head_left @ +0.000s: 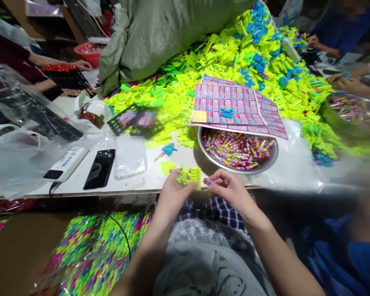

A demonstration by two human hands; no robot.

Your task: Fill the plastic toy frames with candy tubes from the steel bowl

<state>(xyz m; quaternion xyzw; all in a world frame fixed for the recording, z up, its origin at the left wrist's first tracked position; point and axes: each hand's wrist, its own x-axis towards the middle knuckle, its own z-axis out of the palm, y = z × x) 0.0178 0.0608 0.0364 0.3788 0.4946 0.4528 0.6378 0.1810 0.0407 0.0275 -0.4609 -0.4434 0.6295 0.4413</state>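
Between the thumb and fingers of my left hand is a yellow plastic toy piece with comb-like ridges. My right hand pinches a small wrapped candy tube with a red tip, close to the yellow piece's right edge; whether they touch I cannot tell. Just behind my right hand stands a metal bowl full of similar small tubes. A loose yellow piece lies beyond my left hand, and past it rests a blue piece with a tube attached.
A large heap of yellow and blue pieces covers the table's back. Printed label sheets overlap the bowl. On the left lie a black phone, a white power bank and clear bags. Other people's hands work at the right.
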